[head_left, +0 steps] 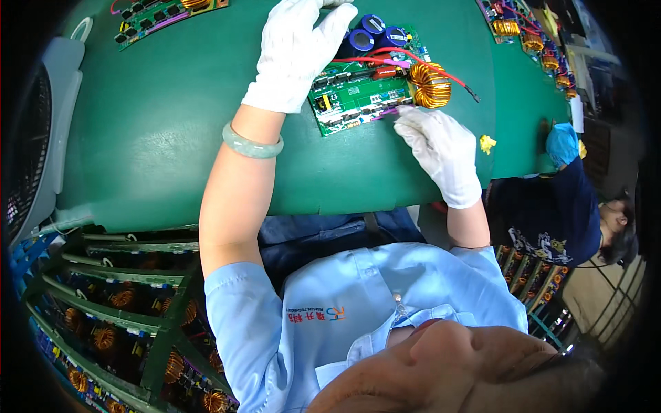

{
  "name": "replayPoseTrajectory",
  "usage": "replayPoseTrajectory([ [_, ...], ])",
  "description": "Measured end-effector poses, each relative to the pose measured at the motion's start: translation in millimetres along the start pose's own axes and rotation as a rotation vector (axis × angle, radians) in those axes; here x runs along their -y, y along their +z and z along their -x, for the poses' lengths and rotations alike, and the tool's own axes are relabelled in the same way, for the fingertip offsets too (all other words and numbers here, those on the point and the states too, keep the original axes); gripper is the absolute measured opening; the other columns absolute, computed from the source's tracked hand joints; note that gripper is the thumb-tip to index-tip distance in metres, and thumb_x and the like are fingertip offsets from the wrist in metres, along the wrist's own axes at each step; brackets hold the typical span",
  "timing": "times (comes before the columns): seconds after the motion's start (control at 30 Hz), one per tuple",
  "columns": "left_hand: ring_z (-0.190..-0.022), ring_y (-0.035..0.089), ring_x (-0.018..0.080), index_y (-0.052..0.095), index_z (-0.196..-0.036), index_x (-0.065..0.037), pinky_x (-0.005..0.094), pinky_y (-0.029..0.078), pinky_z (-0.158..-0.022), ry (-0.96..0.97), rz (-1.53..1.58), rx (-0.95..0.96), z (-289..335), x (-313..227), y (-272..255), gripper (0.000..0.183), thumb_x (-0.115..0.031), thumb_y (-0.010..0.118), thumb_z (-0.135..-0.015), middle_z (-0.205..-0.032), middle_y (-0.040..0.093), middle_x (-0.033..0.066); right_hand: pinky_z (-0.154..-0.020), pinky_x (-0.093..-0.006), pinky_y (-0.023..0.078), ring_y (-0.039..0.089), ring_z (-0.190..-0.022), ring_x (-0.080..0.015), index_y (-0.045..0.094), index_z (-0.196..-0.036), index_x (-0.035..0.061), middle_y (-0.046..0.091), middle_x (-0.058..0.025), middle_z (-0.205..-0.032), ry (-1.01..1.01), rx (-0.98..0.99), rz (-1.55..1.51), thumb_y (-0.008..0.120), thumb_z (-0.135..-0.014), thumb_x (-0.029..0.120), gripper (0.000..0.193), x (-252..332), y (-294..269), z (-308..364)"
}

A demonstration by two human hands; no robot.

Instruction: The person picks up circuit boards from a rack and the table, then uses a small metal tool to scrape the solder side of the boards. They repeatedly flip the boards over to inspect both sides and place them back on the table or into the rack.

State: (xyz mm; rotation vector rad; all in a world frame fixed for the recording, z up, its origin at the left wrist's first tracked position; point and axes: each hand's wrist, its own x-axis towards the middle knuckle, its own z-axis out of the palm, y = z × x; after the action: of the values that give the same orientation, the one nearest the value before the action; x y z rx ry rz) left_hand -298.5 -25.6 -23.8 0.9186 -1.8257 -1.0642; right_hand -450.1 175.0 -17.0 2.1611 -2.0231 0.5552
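Wearer's head [447,365] is seen nearside of the circuit board [363,91] on the table [151,158]; beside it, grips of left hand [289,58] and right hand [443,155] cannot be told; red wire [355,60] could be snagged by dragged gloves.

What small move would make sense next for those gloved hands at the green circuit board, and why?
Perhaps the right hand should tuck in the longer red wire: its dark tip sticks out past the copper-wound coil, beyond the circuit board, where it might snag, and that hand is close by.
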Motion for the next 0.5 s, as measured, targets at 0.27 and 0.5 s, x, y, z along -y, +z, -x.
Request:
replayPoseTrajectory([
  [0.27, -0.094, 0.066, 0.0326, 0.071, -0.1, -0.001, 0.0391, 0.051, -0.084, 0.037, 0.072, -0.044, -3.5, 1.3, -7.6, 0.023, -0.019, 0.065, -0.088, -0.098, 0.069, 0.0191, -0.059, -0.0317, 0.052, 0.067, -0.074, -0.0189, 0.07, -0.1, 0.0182, 0.068, 0.0008, -0.086, -0.157, 0.188, 0.054, 0.077, -0.076, 0.018, 0.026, 10.7, -16.3, -7.5],
  [0.5, -0.089, 0.067, 0.0322, 0.071, -0.099, -0.001, 0.0398, 0.052, -0.08, -0.053, 0.194, 0.026, -4.0, -2.6, -15.4, 0.022, -0.019, 0.063, -0.089, -0.093, 0.07, 0.0185, -0.059, -0.0326, 0.052, 0.067, -0.072, -0.0196, 0.072, -0.097, 0.0152, 0.069, -0.0012, -0.084, -0.16, 0.107, -0.017, 0.079, -0.075, 0.015, 0.023, 12.0, -13.1, -1.5],
])
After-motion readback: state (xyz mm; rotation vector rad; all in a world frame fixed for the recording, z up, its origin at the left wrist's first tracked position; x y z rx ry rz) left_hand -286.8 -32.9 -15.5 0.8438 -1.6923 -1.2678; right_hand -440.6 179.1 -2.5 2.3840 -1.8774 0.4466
